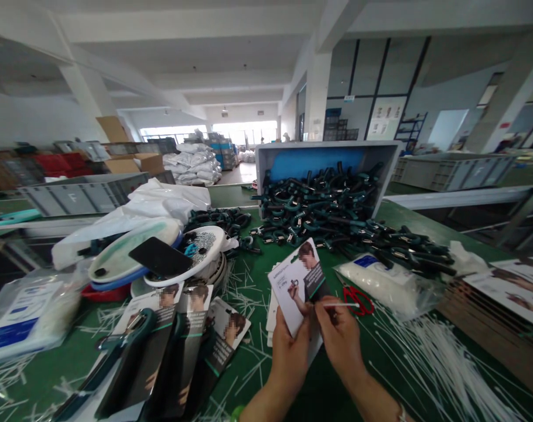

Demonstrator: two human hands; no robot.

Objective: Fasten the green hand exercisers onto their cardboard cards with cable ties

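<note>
My left hand is closed around the lower part of a printed packaging card, which it holds up tilted. My right hand pinches a thin white cable tie against the card's right side; the fingertips of both hands nearly meet there. More white cards lie on the table just behind the held one. Red-handled scissors rest by my right hand. Loose white cable ties spread out to the right. Carded dark green hand grips lie together on the left.
A tipped grey crate spills many dark hand grips over the green table. Left of it, a black phone lies across round tubs with small metal parts. Bags of cable ties and stacked printed cards are at right.
</note>
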